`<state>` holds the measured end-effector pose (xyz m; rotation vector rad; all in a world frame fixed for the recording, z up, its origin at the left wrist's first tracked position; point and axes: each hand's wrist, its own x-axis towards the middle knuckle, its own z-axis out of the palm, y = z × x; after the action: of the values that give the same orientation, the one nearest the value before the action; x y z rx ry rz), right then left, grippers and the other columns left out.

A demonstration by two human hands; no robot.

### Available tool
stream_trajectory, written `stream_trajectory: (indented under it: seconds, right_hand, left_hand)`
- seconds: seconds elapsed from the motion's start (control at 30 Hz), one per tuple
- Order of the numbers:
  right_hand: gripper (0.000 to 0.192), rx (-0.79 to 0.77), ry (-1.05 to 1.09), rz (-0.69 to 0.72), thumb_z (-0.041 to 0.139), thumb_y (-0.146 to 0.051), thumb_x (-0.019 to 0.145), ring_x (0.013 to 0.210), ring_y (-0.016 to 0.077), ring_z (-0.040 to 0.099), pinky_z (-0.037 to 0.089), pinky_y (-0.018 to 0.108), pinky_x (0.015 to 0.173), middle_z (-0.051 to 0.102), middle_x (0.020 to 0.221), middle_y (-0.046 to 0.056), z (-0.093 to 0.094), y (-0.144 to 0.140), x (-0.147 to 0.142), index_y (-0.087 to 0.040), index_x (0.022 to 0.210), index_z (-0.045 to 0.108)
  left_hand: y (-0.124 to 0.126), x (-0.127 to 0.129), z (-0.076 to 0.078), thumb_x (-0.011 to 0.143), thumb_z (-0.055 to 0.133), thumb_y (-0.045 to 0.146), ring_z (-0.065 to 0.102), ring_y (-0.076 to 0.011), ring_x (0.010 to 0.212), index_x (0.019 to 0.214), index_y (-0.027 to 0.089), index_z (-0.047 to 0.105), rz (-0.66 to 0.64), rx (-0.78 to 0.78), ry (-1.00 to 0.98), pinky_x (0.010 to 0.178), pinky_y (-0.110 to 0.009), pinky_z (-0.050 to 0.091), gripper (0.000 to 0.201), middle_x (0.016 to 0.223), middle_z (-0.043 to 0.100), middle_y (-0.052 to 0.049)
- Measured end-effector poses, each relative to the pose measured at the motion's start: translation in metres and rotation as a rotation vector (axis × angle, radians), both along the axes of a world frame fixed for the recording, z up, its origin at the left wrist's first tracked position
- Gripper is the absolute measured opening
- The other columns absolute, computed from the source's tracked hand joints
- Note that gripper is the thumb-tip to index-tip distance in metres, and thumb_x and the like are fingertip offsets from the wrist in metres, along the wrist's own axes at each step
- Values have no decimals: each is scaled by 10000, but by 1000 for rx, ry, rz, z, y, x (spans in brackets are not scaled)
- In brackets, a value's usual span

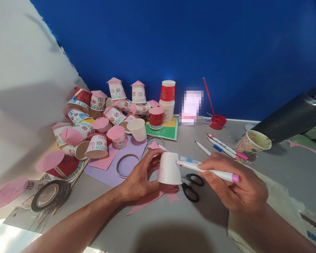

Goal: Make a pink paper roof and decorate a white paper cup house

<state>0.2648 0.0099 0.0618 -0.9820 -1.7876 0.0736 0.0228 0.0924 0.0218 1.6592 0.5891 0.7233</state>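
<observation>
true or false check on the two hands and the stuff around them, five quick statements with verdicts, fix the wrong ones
1. The left hand holds a white cup upside down. True.
2. The right hand holds the scissors. False: it holds a white marker with a pink end; the scissors lie on the table.
3. A tape ring lies on the purple sheet. True.
4. The tall cup stack is right of the red stick. False: the stack is left of the stick.
5. The red stick stands in a small red container. True.
</observation>
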Motion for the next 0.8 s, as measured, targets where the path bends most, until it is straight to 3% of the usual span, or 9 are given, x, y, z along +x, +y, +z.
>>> stream_trajectory:
  seconds: [0.43, 0.8]
  right_hand:
    - [249, -53, -15, 43, 601, -58, 905, 649, 178, 672, 550, 302, 587, 750, 802, 25, 3, -1, -9, -231, 1065, 682]
    - [232, -23, -21, -18, 622, -75, 903, 664, 188, 692, 550, 303, 622, 738, 765, -2, 1, -2, -6, -252, 1041, 679]
  left_hand:
    - [-4, 1, 2, 711, 742, 34, 577, -304, 1347, 1395, 240, 477, 13, 115, 47, 1177, -470, 468, 762, 1444, 537, -145]
    - [-8, 4, 4, 721, 772, 77, 609, -315, 1306, 1351, 222, 515, 45, 47, 1, 1146, -473, 490, 696, 1394, 592, -154]
